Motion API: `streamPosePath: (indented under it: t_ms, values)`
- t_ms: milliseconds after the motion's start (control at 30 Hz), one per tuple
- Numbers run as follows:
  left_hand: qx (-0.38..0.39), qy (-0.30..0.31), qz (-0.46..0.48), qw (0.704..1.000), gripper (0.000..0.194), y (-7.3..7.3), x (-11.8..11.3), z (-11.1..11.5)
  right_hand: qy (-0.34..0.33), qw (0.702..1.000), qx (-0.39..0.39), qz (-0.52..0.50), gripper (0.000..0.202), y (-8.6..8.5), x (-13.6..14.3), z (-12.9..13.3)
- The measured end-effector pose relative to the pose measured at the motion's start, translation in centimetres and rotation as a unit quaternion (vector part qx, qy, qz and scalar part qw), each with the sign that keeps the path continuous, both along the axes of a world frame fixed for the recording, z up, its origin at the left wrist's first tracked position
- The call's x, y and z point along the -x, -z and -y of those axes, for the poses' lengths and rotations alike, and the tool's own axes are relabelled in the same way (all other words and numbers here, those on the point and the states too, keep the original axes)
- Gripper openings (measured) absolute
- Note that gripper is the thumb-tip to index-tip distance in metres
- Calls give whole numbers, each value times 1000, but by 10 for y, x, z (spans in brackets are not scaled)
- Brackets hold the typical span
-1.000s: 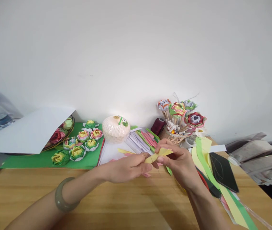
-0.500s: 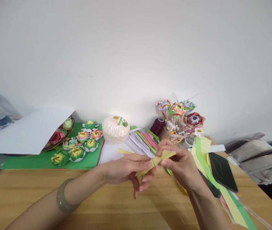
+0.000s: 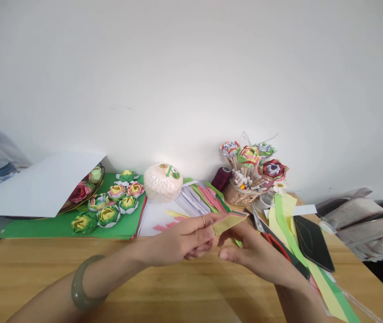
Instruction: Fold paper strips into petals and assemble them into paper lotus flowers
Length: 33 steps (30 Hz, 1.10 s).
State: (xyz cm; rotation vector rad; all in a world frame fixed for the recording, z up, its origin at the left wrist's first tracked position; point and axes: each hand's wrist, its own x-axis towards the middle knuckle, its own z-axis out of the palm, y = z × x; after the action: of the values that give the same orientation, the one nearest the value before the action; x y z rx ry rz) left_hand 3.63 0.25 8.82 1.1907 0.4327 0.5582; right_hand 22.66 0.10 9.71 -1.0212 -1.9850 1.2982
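My left hand (image 3: 186, 240) pinches a bundle of folded paper strips (image 3: 230, 222), yellow on top with pink and green edges. The bundle sticks out to the right from between thumb and fingers, tilted slightly upward. Close beside it is my right hand (image 3: 250, 251), its thumb apart from the fingers. Part of its fingers is hidden behind the bundle, and I see nothing gripped in it. Beyond the hands lie pink folded strips (image 3: 160, 227) and white folded strips (image 3: 191, 200).
Scissors (image 3: 275, 244) with red handles lie right, beside green and yellow paper strips (image 3: 283, 224) and a dark phone-like slab (image 3: 314, 242). Behind stand a basket (image 3: 240, 194) of paper flowers and a purple thread spool (image 3: 221, 177). Left are several paper flowers (image 3: 108, 215) and a foam-netted fruit (image 3: 162, 183).
The right hand has let go of the paper and moved slightly down and right. The bundle, fanned out and held by both hands before, now lies flat in the left hand.
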Motion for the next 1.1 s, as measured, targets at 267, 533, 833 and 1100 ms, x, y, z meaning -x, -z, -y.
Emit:
streamPosePath:
  t_ms: [267,533,833,1100]
  values:
    - [-61,-84,-45,994,32,-7,2,2,80,993,-59,57,29,1,4,6]
    - [-80,-136,-74,985,28,-5,3,-1,68,989,-95,95,19,-8,7,7]
    - [-79,-156,-47,984,33,-1,2,0,71,992,-81,73,19,-5,6,9]
    - [-179,-205,-58,961,22,0,0,4,89,964,-214,134,18,0,17,20]
